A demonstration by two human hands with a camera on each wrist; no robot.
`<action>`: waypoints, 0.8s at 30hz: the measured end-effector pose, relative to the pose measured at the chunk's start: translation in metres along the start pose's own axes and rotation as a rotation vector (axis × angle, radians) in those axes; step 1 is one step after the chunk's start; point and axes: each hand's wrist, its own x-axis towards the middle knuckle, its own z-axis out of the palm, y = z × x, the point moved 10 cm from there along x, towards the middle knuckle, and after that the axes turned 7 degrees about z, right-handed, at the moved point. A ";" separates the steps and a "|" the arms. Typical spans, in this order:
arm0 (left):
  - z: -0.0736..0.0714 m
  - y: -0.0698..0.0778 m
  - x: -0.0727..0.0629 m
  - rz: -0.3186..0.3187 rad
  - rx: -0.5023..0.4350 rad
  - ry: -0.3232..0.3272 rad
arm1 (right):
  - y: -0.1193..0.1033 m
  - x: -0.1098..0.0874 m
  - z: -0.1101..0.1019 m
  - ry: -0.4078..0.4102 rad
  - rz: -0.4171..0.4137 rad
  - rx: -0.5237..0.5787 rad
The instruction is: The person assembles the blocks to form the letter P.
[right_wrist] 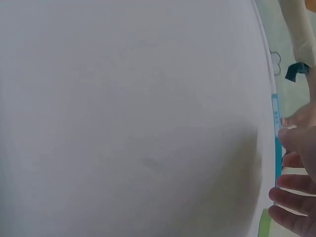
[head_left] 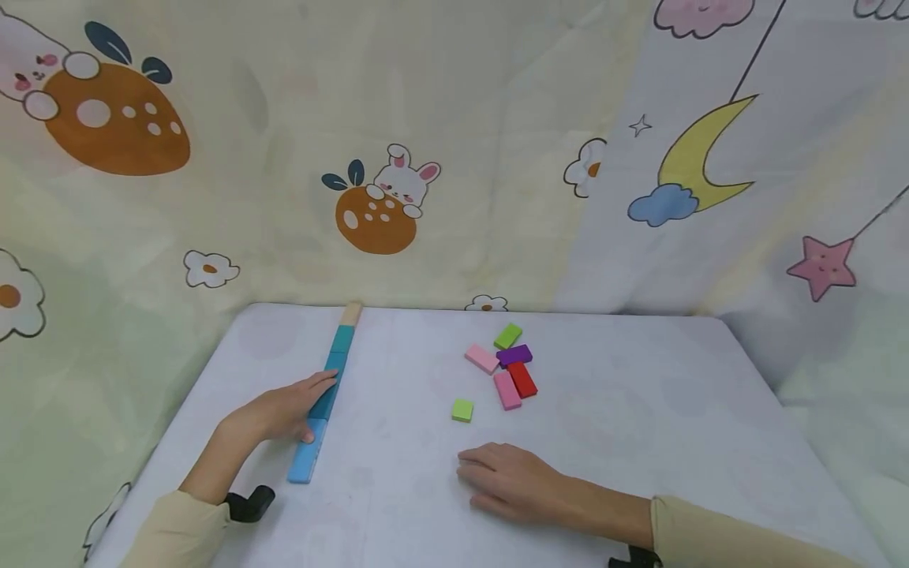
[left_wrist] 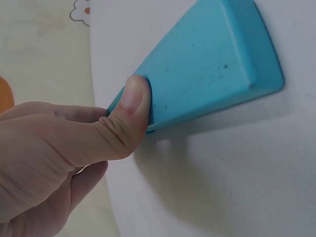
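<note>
A straight row of flat blocks runs up the left of the table, light blue [head_left: 305, 460] nearest, then darker blue [head_left: 323, 405], teal [head_left: 342, 339] and bare wood [head_left: 351, 313] at the far end. My left hand [head_left: 280, 410] grips the row around the darker blue block; the left wrist view shows its thumb [left_wrist: 134, 96] on a blue block [left_wrist: 197, 64]. The far fingertips are partly hidden there. My right hand [head_left: 514, 481] hovers or rests over the table, fingers loosely extended, holding nothing. Just beyond it lies a small green block [head_left: 462, 410].
Several loose blocks lie clustered right of centre: green [head_left: 507, 336], purple [head_left: 514, 356], red [head_left: 522, 380] and two pink ones [head_left: 507, 390]. The white table [head_left: 639, 410] meets a patterned cloth backdrop [head_left: 497, 197] along its far edge.
</note>
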 end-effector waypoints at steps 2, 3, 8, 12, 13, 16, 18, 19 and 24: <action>0.000 0.000 0.000 -0.005 0.001 0.001 | 0.010 -0.010 0.002 -0.001 0.072 0.016; 0.000 0.000 -0.001 -0.007 -0.002 0.001 | 0.017 -0.013 0.001 0.005 0.117 0.027; -0.001 -0.001 -0.001 -0.002 -0.008 0.003 | 0.066 -0.020 -0.021 0.164 0.349 0.060; -0.002 0.001 0.000 0.000 -0.006 0.013 | 0.109 -0.020 -0.040 0.317 0.475 0.081; -0.002 0.000 -0.001 -0.002 -0.005 0.015 | 0.120 -0.018 -0.042 0.334 0.503 0.091; -0.001 -0.001 -0.001 -0.012 -0.014 0.011 | 0.148 -0.011 -0.037 0.281 0.581 0.098; -0.001 -0.001 -0.001 -0.011 -0.015 0.009 | 0.163 -0.007 -0.030 0.215 0.626 0.107; -0.001 -0.001 -0.001 -0.010 -0.015 0.009 | 0.169 -0.006 -0.027 0.183 0.637 0.097; -0.001 -0.001 0.000 -0.014 -0.007 0.010 | 0.186 -0.007 -0.024 0.123 0.644 0.042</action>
